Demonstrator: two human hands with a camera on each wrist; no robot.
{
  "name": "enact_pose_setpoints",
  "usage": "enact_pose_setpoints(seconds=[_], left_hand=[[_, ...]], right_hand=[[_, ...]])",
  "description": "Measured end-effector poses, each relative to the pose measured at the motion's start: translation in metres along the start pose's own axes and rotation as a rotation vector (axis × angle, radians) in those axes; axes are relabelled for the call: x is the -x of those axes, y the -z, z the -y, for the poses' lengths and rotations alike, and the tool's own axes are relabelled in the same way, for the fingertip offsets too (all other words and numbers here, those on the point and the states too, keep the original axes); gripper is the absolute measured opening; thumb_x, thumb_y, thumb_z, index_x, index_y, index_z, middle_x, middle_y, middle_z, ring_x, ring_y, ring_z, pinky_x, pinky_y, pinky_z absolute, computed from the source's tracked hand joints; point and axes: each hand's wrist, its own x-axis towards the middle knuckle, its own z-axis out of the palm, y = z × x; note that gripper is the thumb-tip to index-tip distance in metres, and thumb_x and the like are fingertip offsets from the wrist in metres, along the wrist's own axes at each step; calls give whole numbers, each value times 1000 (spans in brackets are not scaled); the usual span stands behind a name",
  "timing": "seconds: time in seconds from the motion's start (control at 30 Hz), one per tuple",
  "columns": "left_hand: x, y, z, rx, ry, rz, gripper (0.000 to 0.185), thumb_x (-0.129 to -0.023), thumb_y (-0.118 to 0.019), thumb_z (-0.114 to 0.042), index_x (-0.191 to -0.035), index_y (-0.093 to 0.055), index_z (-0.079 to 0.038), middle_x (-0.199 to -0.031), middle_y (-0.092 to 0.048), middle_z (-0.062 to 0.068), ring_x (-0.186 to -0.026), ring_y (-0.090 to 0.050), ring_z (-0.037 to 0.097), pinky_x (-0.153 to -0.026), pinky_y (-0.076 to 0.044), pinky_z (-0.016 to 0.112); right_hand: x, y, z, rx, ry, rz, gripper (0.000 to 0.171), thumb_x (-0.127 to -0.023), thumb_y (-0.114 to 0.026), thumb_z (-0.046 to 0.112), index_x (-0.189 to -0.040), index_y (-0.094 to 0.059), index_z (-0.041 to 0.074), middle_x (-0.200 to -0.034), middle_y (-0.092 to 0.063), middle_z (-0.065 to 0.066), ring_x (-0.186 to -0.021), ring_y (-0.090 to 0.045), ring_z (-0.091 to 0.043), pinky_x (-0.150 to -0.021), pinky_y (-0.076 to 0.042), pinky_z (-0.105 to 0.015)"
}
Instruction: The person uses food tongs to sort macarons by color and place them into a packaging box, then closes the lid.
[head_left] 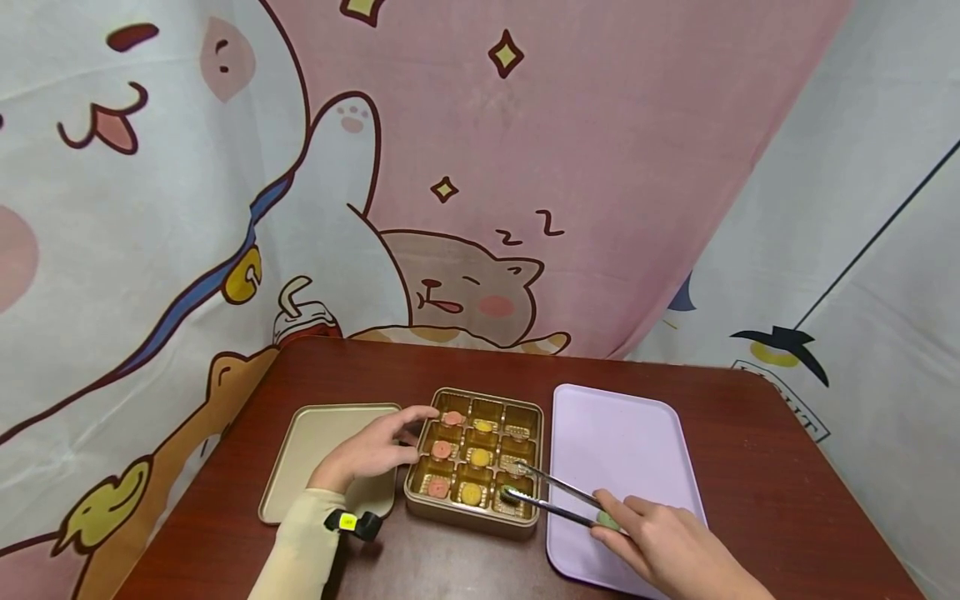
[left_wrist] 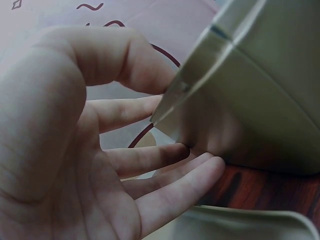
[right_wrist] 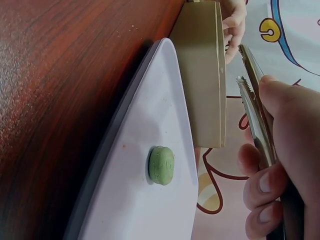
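Note:
A gold tin box with a gold divided insert stands on the table. Pink macarons fill its left column, yellow macarons its middle one. My left hand touches the box's left side with extended fingers. My right hand grips metal tongs with dark handles. The tongs' tips stand apart over the right column. Something dark green shows at the lower tip; I cannot tell whether it is a macaron in the compartment. A green macaron lies on the lilac tray, partly behind my right fingers in the head view.
Left of the box lies a gold lid, partly under my left forearm. The lilac tray is close to the box's right side. A cartoon-printed cloth hangs behind the brown table.

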Motion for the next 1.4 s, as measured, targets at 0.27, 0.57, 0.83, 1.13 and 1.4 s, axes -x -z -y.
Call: enact_pose_setpoints(seconds=[0.27, 0.57, 0.83, 1.13, 1.4], left_hand=[[0, 0, 1, -12, -1, -2, 67, -90, -69, -4, -154, -49, -8, -144, -59, 15, -108, -65, 29, -86, -53, 44], [0, 0, 2, -10, -11, 2, 67, -90, -68, -3, -154, -48, -6, -145, -58, 15, -108, -65, 28, -86, -53, 43], [0, 1, 2, -40, -7, 0, 65, -93, -69, -4, -154, -49, -10, -151, -54, 16, -114, -66, 33, -90, -54, 49], [0, 1, 1, -49, -2, -1, 64, -94, -69, -4, -154, -48, -11, -150, -55, 17, -114, -67, 33, -88, -54, 48], [0, 1, 1, -53, 0, -2, 64, -93, -68, -4, -154, -49, -11, -153, -53, 17, -115, -66, 34, -88, -54, 48]], right_hand=[[1, -1, -1, 11, 22, -37, 47, -102, -64, 50, -130, -73, 13, -78, -57, 21, -60, -42, 4, -53, -42, -18], [7, 0, -7, 60, 24, -142, 44, -99, -70, 48, -127, -75, 14, -80, -63, 19, -62, -44, 7, -53, -44, -18], [20, 4, -18, 64, -104, -71, 48, -97, -70, 51, -129, -74, 15, -78, -62, 19, -58, -43, 6, -53, -46, -18], [32, 4, -33, 51, -231, -15, 50, -94, -72, 55, -127, -76, 18, -74, -59, 20, -59, -43, 3, -54, -43, -20], [44, 0, -46, 40, -387, 42, 59, -90, -73, 61, -131, -76, 19, -75, -62, 18, -64, -47, -3, -57, -44, -24]])
